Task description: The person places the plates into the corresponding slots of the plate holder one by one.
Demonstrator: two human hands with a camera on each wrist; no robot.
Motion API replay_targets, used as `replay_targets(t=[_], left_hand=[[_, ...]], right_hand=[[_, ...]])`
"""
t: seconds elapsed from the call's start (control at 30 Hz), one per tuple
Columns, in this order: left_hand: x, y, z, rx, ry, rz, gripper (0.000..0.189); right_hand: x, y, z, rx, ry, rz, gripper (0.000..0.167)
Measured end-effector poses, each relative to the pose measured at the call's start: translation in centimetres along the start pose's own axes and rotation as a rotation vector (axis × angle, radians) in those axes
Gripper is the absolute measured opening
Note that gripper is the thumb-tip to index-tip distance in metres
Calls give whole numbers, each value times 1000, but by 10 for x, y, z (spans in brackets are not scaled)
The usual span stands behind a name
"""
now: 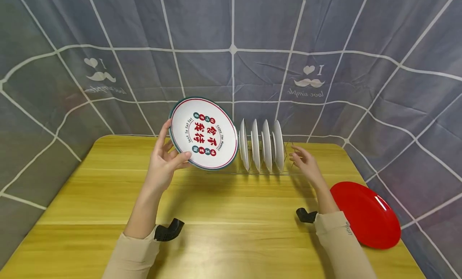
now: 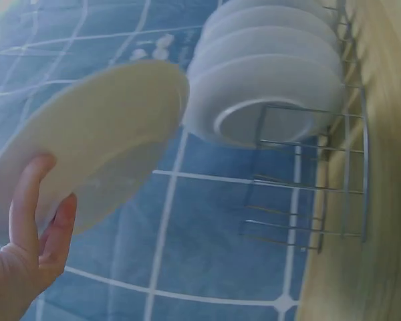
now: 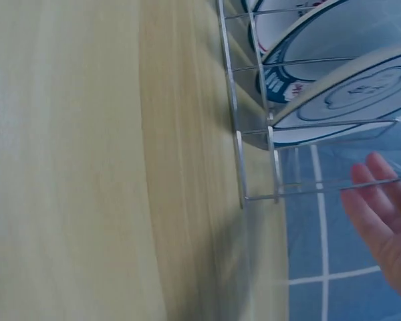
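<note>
My left hand (image 1: 162, 160) grips the left edge of a round white plate (image 1: 205, 132), thumb on its front and fingers behind. The plate is tilted up, with a teal and red rim and red and teal lettering facing me. In the left wrist view its plain underside (image 2: 120, 127) shows. Several white plates (image 1: 267, 144) stand on edge in a wire dish rack (image 3: 244, 134), just right of the held plate. My right hand (image 1: 306, 162) is at the rack's right end, fingers extended by an end wire in the right wrist view; its thumb is hidden there.
A red oval plate (image 1: 366, 215) lies at the table's right side, partly behind my right forearm. The wooden table (image 1: 231, 239) ends at a grey gridded curtain (image 1: 202, 22) at the back and sides. Black wrist mounts (image 1: 169, 230) stick out inward from both sleeves.
</note>
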State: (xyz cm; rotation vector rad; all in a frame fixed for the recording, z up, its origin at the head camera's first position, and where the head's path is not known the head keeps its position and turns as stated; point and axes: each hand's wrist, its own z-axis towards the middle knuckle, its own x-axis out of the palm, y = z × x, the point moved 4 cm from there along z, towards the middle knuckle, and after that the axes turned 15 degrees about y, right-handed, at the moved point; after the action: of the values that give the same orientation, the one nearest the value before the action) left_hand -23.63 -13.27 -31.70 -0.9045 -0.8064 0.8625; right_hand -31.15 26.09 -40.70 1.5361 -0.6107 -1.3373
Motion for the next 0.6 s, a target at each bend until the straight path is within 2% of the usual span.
replay_targets(t=[0.1, 0.27, 0.4, 0.6], left_hand=[[-4, 10, 11, -47, -23, 66, 87], [-2, 29, 28, -94, -10, 178, 88], [5, 42, 42, -106, 7, 240, 88], [16, 54, 59, -150, 42, 300, 87]], right_hand=[[-1, -6, 4, -4, -48, 33, 36], [-2, -13, 8, -28, -105, 42, 29], [-2, -13, 9, -15, -95, -1, 29], [-2, -13, 10, 55, -72, 11, 31]])
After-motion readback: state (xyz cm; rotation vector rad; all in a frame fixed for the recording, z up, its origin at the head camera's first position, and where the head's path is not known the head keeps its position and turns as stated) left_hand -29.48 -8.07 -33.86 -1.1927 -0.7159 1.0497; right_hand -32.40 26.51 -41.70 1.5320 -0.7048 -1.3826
